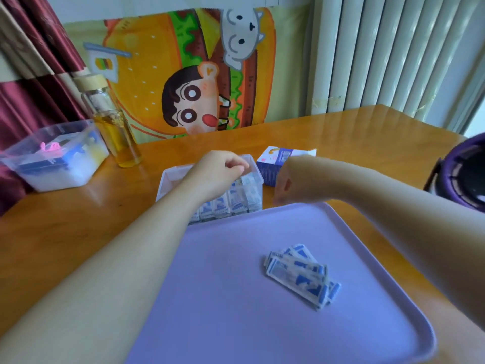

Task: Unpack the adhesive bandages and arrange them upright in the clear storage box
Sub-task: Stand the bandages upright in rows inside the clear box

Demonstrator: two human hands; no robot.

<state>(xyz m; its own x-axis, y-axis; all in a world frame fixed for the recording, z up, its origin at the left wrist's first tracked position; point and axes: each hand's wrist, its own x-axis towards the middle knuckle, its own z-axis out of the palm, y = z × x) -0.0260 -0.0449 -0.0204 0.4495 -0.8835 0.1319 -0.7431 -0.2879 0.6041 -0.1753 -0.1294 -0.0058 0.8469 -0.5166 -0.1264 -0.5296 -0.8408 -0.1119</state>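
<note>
The left hand hangs over the small clear plastic storage box, fingers curled down into its near right part, right above the row of blue-and-white wrapped adhesive bandages standing upright against the box's front wall. Whether the fingertips pinch a strip or only nudge the row, I cannot tell; the hand hides the contact. The right hand hovers just to the right of the box, fingers bent downward near the far edge of the flat lilac plastic tray; its underside is hidden, so whether it carries anything is also unclear. Just behind that hand lies the opened blue-and-white cardboard bandage carton.

A loose heap of wrapped bandages rests on the tray, well toward the person from both hands, the strips overlapping at angles.

Judging by their look, these paper-wrapped strips are very light, thin and limp, likely to slide over one another and to bend if squeezed mid-length. A pinch across the short end, thumb against forefinger, should keep each one straight for slotting in on edge. The standing row seems only loosely packed, so a careless push could tip it.
</note>
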